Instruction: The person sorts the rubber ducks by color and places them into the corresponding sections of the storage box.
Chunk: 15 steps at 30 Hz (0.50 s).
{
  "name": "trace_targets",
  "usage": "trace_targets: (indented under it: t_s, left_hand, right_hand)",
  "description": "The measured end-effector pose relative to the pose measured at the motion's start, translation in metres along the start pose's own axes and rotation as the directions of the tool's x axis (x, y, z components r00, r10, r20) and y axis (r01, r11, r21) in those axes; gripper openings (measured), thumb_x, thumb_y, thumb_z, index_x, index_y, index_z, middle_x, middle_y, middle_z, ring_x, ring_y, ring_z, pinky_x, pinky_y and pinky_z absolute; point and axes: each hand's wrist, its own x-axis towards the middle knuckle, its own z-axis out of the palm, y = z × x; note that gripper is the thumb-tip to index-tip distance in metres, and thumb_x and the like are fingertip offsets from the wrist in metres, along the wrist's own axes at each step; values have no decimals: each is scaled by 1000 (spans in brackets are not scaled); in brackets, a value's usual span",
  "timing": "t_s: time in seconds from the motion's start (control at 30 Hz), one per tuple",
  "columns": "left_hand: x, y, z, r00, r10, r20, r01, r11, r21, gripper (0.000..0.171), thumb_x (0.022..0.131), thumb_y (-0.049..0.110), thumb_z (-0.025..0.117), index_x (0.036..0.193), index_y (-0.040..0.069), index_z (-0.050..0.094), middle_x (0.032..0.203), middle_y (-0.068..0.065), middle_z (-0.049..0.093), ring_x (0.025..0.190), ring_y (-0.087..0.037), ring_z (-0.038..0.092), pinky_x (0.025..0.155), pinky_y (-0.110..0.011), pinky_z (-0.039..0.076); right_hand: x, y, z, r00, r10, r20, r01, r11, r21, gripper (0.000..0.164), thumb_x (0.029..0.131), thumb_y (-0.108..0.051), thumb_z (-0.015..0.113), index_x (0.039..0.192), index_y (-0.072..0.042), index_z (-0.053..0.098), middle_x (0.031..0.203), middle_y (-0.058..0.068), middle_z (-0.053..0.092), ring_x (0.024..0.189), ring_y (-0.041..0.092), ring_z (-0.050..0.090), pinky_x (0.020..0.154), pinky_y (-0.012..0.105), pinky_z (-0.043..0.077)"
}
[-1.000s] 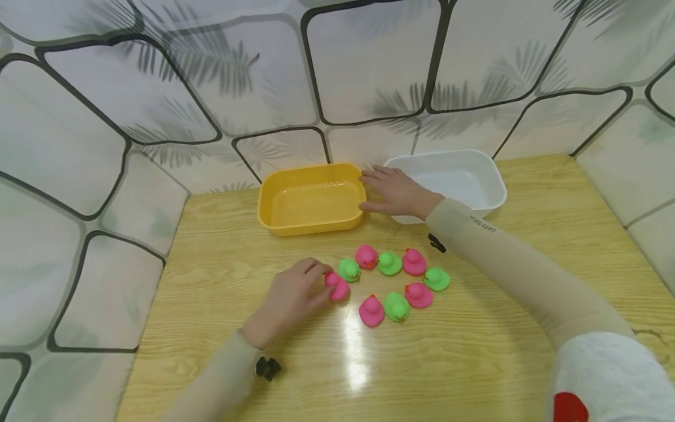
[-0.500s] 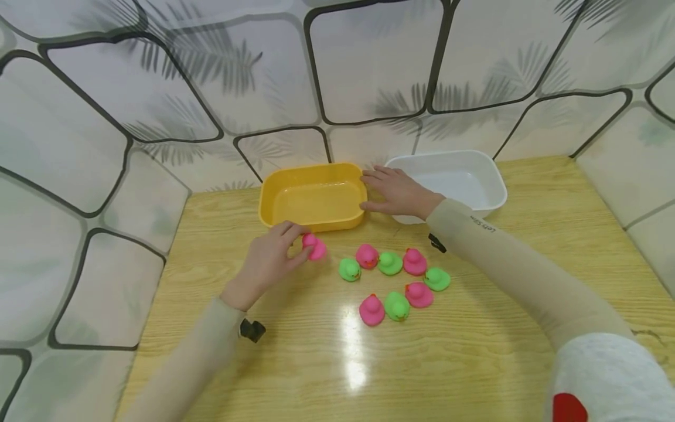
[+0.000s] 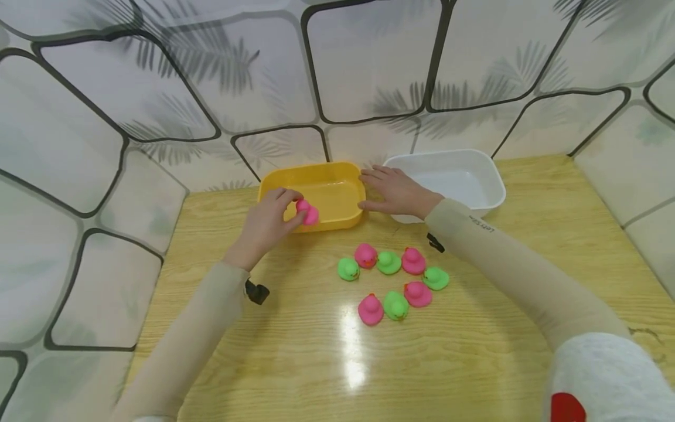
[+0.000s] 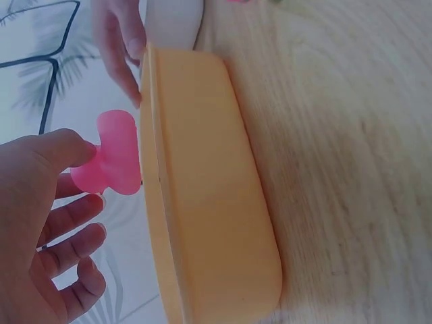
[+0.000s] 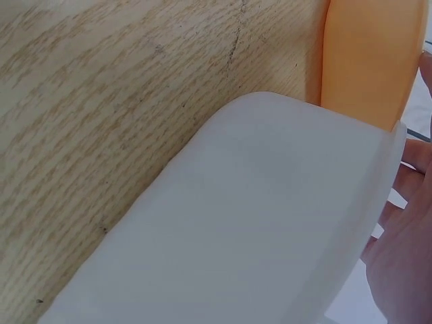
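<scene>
A pink rubber duck [image 3: 307, 213] is pinched between the thumb and fingers of my left hand [image 3: 269, 222], over the front left part of the yellow tub [image 3: 337, 225]. In the left wrist view the pink duck [image 4: 116, 154] is level with the tub's rim, the other fingers loosely bent below it. My right hand [image 3: 394, 191] touches the right rim of the yellow tub with extended fingers, its wrist above the white tub [image 3: 493, 202]. Pink ducks [image 3: 371, 309] and green ducks [image 3: 395, 306] form a curved row on the table in front of both tubs.
The wooden table [image 3: 295, 363] meets a patterned wall covering [image 3: 369, 64] behind the tubs and at both sides. The two tubs stand side by side along the back, the white one to the right.
My left hand has lifted the pink duck from the left end of the row and carried it up and back over the yellow tub. My right hand has stayed in place.
</scene>
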Motion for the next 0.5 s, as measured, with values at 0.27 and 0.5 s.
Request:
trace_targets:
  t_s: [0.27,0.5]
  left_hand:
    - [26,-5,4,991,-94,91,92,995,29,33,103,28,67,126,5,66,120,-18,65,108,-36,59,77,-52,55]
    - [43,-15,14,977,-171,125,168,985,35,32,103,25,65,127,4,66,125,-19,64,117,-39,57,91,-56,52]
  right_hand:
    - [0,1,0,1000,-3,-2,3,1000,0,79,105,-53,56,162,-3,33,169,18,28,157,40,18,125,59,17]
    - [0,1,2,1000,2,-6,-2,1000,6,79,105,-53,55,162,-4,32,169,17,28,158,39,18,125,58,16]
